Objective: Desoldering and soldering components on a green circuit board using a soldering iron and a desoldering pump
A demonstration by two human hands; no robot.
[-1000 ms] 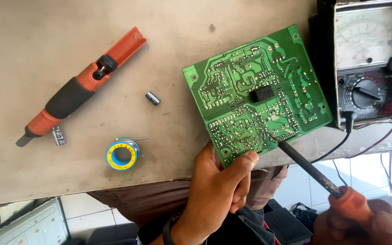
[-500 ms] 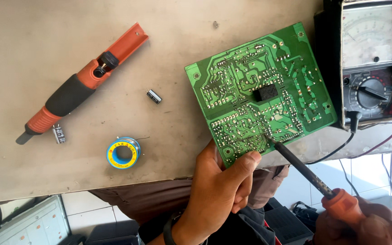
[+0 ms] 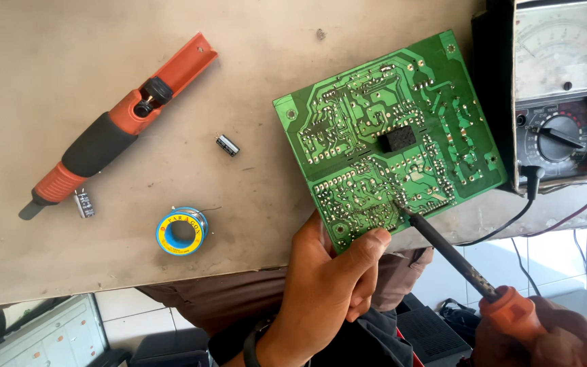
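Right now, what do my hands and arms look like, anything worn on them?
Both hands are bare: no gloves, and no rings that show. The left hand has a dark band, maybe a watch strap, round its wrist, and no sleeve reaches that far. Only part of the right hand shows at the picture's corner; its wrist is out of view.

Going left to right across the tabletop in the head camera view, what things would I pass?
Orange and black desoldering pump → solder spool → small loose capacitor → green circuit board, pinched by the left hand → analog multimeter.
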